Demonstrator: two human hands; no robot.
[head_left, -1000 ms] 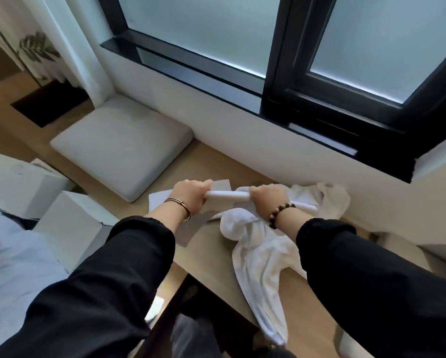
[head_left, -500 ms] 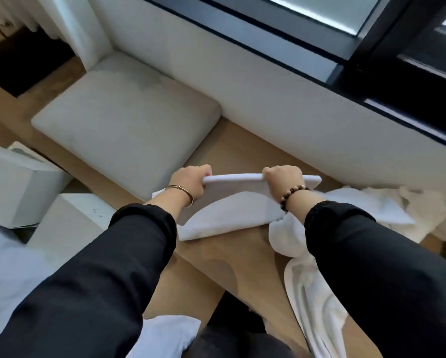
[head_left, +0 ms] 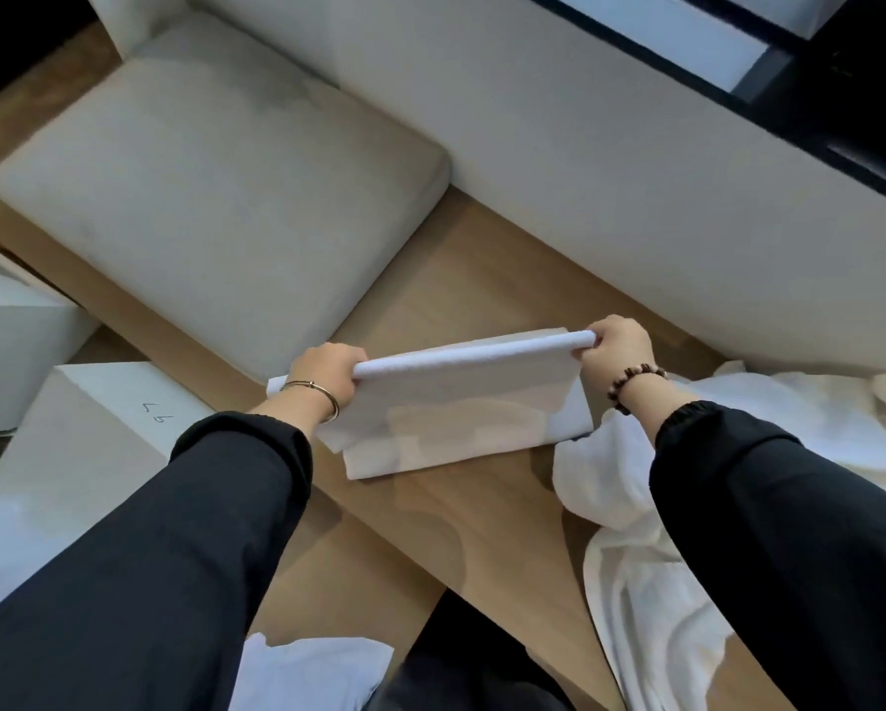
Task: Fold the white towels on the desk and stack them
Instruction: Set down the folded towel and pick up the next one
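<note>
Gripping folded towel [head_left: 461, 402] at its raised top fold: left hand [head_left: 328, 374] and right hand [head_left: 616, 346] curl around opposite ends; towel's lower edge probably touches desk [head_left: 481, 279].

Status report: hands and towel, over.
Left hand, right hand grip folded towel by top edge. Lower edge on desk. Crumpled towels beside, right.

Head view, downward (near the desk [head_left: 484, 510])
</note>
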